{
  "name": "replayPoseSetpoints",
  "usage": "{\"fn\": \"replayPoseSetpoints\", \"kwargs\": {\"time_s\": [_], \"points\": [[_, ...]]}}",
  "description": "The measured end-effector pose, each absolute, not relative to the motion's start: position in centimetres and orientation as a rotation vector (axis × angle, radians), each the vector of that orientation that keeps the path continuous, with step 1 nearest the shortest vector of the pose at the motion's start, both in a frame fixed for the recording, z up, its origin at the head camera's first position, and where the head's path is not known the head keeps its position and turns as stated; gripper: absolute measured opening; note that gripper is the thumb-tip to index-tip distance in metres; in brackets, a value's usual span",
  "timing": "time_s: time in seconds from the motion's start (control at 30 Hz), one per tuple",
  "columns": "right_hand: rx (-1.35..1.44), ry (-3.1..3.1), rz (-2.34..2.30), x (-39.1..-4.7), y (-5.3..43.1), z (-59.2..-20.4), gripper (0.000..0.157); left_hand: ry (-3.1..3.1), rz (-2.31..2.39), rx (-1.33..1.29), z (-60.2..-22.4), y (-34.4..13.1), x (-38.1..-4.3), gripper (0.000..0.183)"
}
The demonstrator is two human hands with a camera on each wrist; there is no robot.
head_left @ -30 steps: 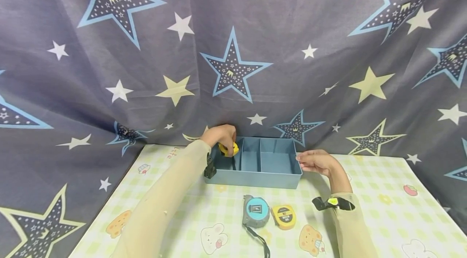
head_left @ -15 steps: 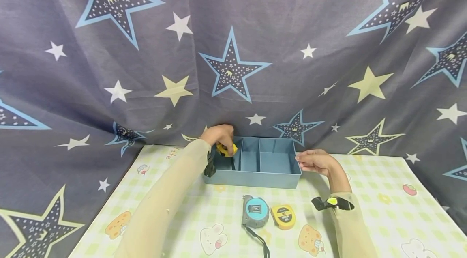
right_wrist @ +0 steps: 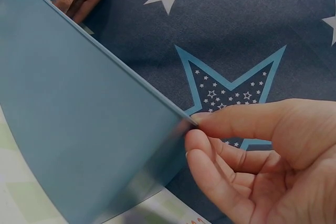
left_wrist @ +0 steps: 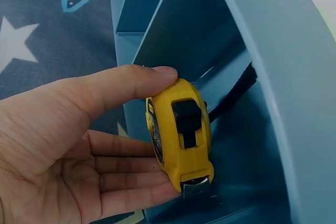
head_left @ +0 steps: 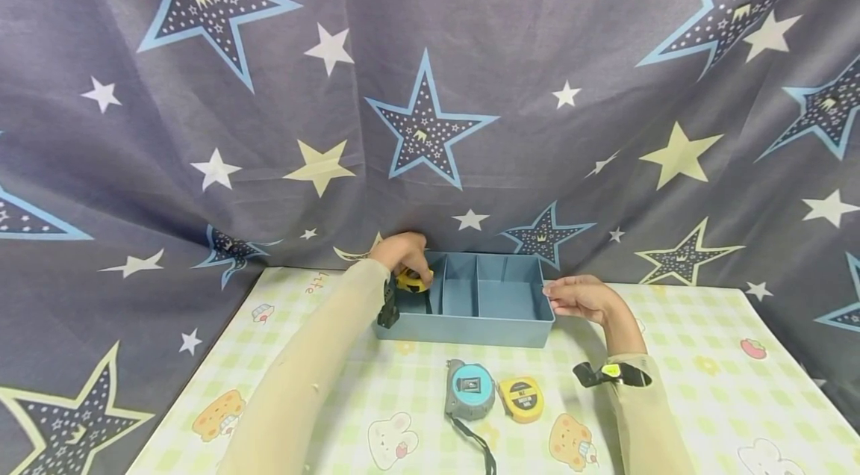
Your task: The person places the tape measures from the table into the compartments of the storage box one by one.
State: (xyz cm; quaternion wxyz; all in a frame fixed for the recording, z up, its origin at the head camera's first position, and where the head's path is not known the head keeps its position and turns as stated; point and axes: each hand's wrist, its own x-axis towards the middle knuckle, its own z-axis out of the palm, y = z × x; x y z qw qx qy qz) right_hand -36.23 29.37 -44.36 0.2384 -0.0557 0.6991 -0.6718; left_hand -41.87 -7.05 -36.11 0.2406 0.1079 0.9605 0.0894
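The yellow tape measure point(left_wrist: 177, 139) is in the left end of the blue box point(head_left: 463, 329), mid-frame. The left hand point(head_left: 403, 251) pinches it. It has dipped a bit, so putting it in looks nearly done. The right hand point(head_left: 583, 296) pinches the box's right edge.

Star-printed grey curtain point(head_left: 510, 161) behind green-checked tablecloth point(head_left: 705, 415).

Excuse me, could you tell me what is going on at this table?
A person's left hand holds a yellow tape measure at the left compartment of a divided box, its black strap hanging inside. The right hand pinches the box's right end. In front of the box, a grey-and-turquoise tape measure and another yellow one lie side by side on the checked tablecloth.
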Motion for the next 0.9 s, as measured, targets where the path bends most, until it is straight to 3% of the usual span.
{"fn": "replayPoseSetpoints", "kwargs": {"time_s": [0.57, 0.9], "points": [[-0.113, 1.931, -1.836, -36.1, 29.3, -44.2, 0.015, 2.598, 0.254, 0.208, -36.7, -7.5, -42.4, 0.065], [-0.124, 1.919, -1.839, -36.3, 29.3, -44.5, 0.016, 2.554, 0.368, 0.138, -37.3, -7.9, -42.5, 0.095]]}}
